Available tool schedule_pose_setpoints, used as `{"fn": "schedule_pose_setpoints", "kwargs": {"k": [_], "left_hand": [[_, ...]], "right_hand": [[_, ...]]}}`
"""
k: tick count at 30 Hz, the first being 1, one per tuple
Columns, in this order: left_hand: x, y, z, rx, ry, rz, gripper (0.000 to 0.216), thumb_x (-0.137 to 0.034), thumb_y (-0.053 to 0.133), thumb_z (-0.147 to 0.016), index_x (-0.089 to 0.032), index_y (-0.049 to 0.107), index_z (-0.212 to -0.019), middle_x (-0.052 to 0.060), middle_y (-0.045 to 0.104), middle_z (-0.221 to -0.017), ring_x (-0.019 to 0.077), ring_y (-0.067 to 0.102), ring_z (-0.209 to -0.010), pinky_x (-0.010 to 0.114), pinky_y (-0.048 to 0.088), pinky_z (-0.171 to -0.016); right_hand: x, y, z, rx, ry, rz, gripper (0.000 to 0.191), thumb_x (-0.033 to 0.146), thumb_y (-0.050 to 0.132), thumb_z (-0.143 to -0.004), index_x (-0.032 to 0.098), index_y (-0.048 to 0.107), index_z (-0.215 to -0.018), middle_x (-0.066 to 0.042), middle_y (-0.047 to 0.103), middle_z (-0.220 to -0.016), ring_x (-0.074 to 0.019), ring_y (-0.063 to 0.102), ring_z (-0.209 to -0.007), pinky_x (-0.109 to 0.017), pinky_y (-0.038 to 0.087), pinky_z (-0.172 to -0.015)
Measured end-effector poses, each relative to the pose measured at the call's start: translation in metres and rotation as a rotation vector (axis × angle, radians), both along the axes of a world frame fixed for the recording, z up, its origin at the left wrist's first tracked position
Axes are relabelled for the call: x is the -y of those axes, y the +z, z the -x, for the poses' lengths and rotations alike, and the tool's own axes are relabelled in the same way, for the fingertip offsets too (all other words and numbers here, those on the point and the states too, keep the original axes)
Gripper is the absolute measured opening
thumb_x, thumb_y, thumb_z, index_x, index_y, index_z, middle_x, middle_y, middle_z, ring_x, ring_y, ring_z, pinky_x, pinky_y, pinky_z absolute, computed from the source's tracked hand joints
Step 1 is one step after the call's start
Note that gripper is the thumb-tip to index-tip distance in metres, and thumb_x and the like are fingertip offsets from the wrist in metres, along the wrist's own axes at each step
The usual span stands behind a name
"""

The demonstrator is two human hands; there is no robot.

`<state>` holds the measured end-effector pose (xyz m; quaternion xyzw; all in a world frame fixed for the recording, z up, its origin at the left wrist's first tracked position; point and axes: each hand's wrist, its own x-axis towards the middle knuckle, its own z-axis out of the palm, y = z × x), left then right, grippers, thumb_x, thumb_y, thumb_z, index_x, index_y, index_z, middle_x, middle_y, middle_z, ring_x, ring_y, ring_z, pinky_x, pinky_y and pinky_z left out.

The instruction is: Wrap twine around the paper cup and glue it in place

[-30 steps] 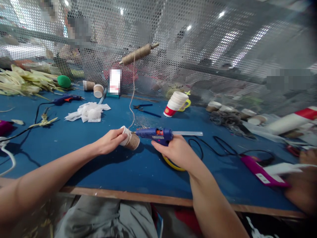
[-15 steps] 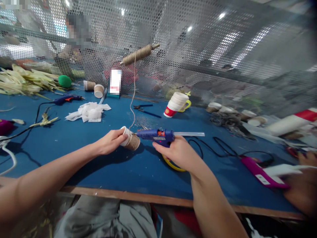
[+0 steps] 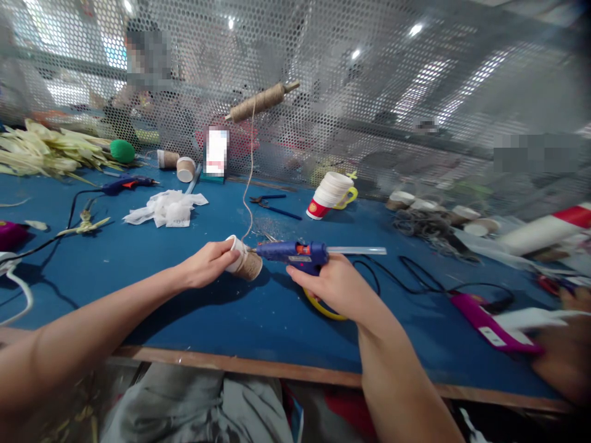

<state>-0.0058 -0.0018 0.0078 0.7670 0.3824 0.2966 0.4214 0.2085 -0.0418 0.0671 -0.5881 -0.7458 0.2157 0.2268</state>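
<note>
My left hand (image 3: pixel 207 263) is closed round a paper cup (image 3: pixel 244 261) lying on its side, its lower part wrapped in brown twine. A strand of twine (image 3: pixel 250 178) runs up from the cup to a spool (image 3: pixel 261 101) hung on the mesh screen. My right hand (image 3: pixel 332 284) grips a blue glue gun (image 3: pixel 295 253) with a clear glue stick out the back. The gun's nozzle touches the cup's wrapped part. Both hands hover just above the blue table (image 3: pixel 184 307).
A stack of paper cups (image 3: pixel 329 194), pliers (image 3: pixel 270 203), white cloth (image 3: pixel 166 208), a second glue gun (image 3: pixel 124 183), two wrapped cups (image 3: pixel 178 165) and dried leaves (image 3: pixel 46 154) lie behind. Black cables (image 3: pixel 415 277) and a magenta device (image 3: pixel 480 314) are at right, beside another person's hand (image 3: pixel 566 351).
The glue gun and my right hand have shifted slightly to the right along the cup. My left hand holds the cup in place.
</note>
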Motion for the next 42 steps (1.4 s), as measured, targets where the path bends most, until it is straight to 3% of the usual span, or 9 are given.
{"fn": "schedule_pose_setpoints", "kwargs": {"k": [13,19,26,31,37,42], "left_hand": [[-0.001,0.001,0.0,0.005,0.007,0.053,0.043,-0.04,0.031,-0.081,-0.009,0.053,-0.1,0.008,0.06,-0.094,0.0209,0.052,-0.086,0.033,0.04,-0.081],[-0.002,0.0,-0.001,0.024,0.044,0.059,0.042,-0.042,0.034,-0.079,-0.01,0.056,-0.095,0.007,0.062,-0.09,0.0221,0.052,-0.087,0.032,0.041,-0.08],[-0.004,-0.001,-0.001,0.031,0.069,0.055,0.041,-0.04,0.035,-0.077,-0.01,0.058,-0.093,0.006,0.063,-0.087,0.0211,0.055,-0.083,0.031,0.042,-0.077],[-0.004,-0.001,-0.001,0.038,0.076,0.067,0.041,-0.039,0.034,-0.078,-0.009,0.057,-0.094,0.007,0.063,-0.088,0.0208,0.054,-0.083,0.031,0.042,-0.077],[-0.004,0.0,-0.001,0.054,0.067,0.102,0.044,-0.042,0.032,-0.079,-0.008,0.056,-0.095,0.008,0.062,-0.089,0.021,0.054,-0.083,0.033,0.041,-0.079],[-0.005,0.0,-0.001,0.076,0.065,0.133,0.047,-0.042,0.031,-0.08,-0.007,0.054,-0.099,0.009,0.06,-0.091,0.0212,0.053,-0.084,0.034,0.04,-0.08]], "right_hand": [[0.001,-0.001,0.001,-0.015,0.009,-0.015,0.024,0.03,0.05,-0.068,0.019,0.043,-0.047,0.004,0.046,-0.038,-0.0099,0.043,-0.035,-0.022,0.037,-0.041],[0.001,-0.004,-0.001,0.065,0.058,-0.087,0.021,0.03,0.05,-0.07,0.019,0.049,-0.051,0.004,0.048,-0.04,-0.0116,0.046,-0.043,-0.023,0.038,-0.047],[0.004,-0.003,0.0,0.107,0.068,-0.061,0.021,0.032,0.049,-0.071,0.019,0.051,-0.054,0.003,0.049,-0.042,-0.0126,0.048,-0.047,-0.023,0.038,-0.049],[0.007,-0.002,0.002,0.122,0.082,-0.03,0.02,0.03,0.048,-0.071,0.018,0.049,-0.055,0.003,0.052,-0.048,-0.0112,0.048,-0.048,-0.022,0.037,-0.049],[0.009,-0.006,0.002,0.245,0.141,-0.108,0.017,0.03,0.044,-0.075,0.018,0.056,-0.07,0.0,0.059,-0.064,-0.0135,0.051,-0.059,-0.024,0.037,-0.055],[0.011,-0.005,0.006,0.328,0.19,-0.161,0.014,0.026,0.044,-0.075,0.017,0.052,-0.067,-0.002,0.058,-0.067,-0.0141,0.051,-0.061,-0.025,0.036,-0.058]]}}
